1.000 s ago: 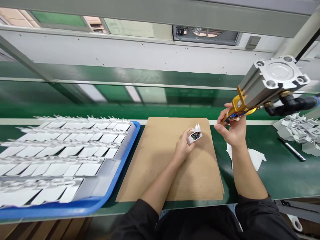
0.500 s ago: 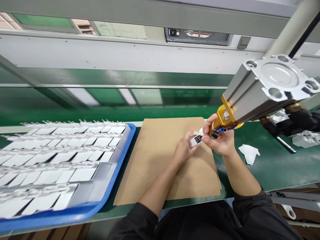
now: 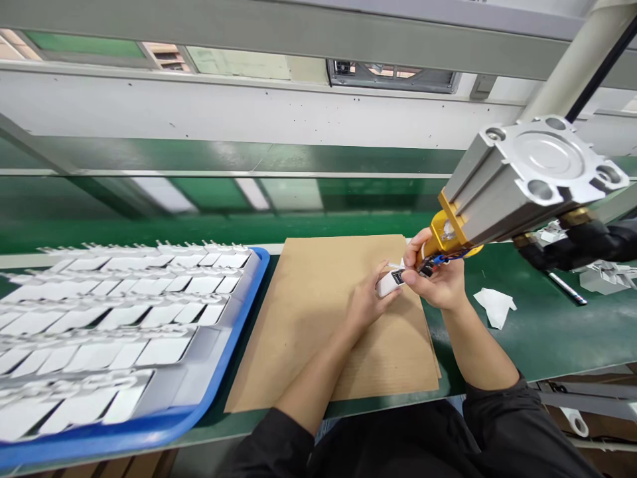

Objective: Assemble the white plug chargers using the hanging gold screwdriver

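My left hand (image 3: 367, 300) grips a small white charger plug (image 3: 389, 283) with a dark label on its face, held above the brown cardboard sheet (image 3: 323, 318). My right hand (image 3: 438, 282) is closed and pinches at the plug's far end, fingertips touching it. Small dark and blue parts show between those fingers, just under the yellow nose (image 3: 448, 234) of a hanging metal cylinder tool (image 3: 522, 179). What exactly the right fingers hold is too small to name.
A blue tray (image 3: 219, 378) at the left holds several rows of white chargers (image 3: 124, 312). The green belt (image 3: 557, 332) carries a crumpled white scrap (image 3: 495, 305), a pen (image 3: 565, 287) and a pile of white pieces (image 3: 604, 275) at the right.
My right hand came down and left from the hanging tool to meet the plug in my left hand. Over the last half second both hands hardly moved.
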### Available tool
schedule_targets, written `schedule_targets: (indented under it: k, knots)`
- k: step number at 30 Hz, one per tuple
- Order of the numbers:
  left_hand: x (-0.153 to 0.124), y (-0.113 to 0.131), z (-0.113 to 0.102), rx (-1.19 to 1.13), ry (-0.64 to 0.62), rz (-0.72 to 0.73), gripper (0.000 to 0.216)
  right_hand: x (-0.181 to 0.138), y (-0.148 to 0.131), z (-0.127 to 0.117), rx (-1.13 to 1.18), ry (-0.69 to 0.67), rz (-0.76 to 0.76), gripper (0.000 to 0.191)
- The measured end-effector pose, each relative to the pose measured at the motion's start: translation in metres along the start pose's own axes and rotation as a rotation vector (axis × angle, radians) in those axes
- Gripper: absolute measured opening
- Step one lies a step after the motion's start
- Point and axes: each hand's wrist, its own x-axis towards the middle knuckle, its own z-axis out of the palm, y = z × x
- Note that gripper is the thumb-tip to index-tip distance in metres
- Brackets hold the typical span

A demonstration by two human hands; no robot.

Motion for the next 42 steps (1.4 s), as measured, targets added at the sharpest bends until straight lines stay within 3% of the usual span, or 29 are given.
schedule_targets:
  k: [29, 42]
  knots:
    - [-0.0006, -0.0021, -0.0009, 0.032, 0.007, -0.053, 0.071, 0.0011, -0.0032, 0.0023, -0.099, 0.050, 0.071, 0.037]
    - [-0.0006, -0.0050, 0.0004, 0.016, 0.019, -0.030, 0.072, 0.0005, -0.0035, 0.0025, -0.062, 0.039, 0.020, 0.031]
